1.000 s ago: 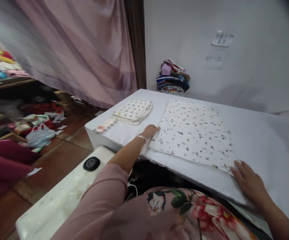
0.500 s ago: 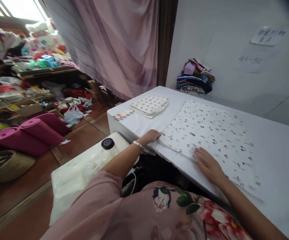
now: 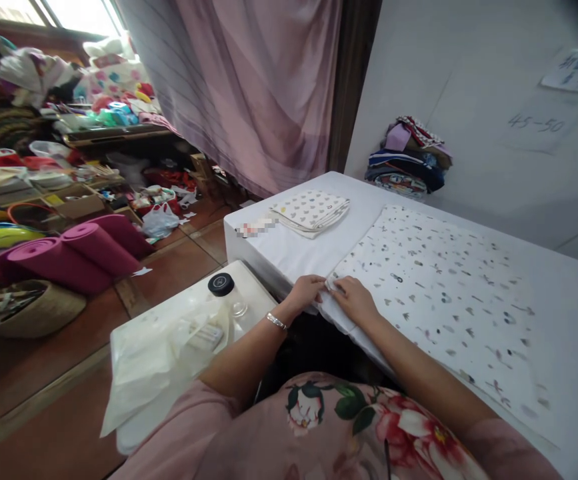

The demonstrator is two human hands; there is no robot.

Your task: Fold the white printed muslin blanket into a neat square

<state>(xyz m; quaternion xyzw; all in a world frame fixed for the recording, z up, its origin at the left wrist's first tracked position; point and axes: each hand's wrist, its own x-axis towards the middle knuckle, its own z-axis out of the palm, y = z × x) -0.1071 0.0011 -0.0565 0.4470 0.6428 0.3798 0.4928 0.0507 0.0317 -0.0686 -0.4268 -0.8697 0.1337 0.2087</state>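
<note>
A white cloth with small printed motifs (image 3: 439, 287) lies spread flat over the white-covered table (image 3: 576, 333). At its near left corner, my left hand (image 3: 309, 291) pinches the edge, fingers closed. Right beside it, my right hand (image 3: 355, 299) has its fingertips closed on the same corner. The two hands almost touch, and the cloth between the fingertips is mostly hidden. Farther back on the table sits a folded cloth with a grey pattern (image 3: 311, 210).
To the left stands a low white stand (image 3: 159, 320) with a black round lid (image 3: 221, 285) and a pale plastic bag (image 3: 143, 373). A stack of folded fabrics (image 3: 409, 157) rests against the wall. Rolled pink mats (image 3: 79, 250) lie on the floor near a basket (image 3: 43, 310).
My right hand has moved left along the cloth's near edge to the corner, beside my left hand. Its fingers, flat before, are now closed. The view has turned slightly left.
</note>
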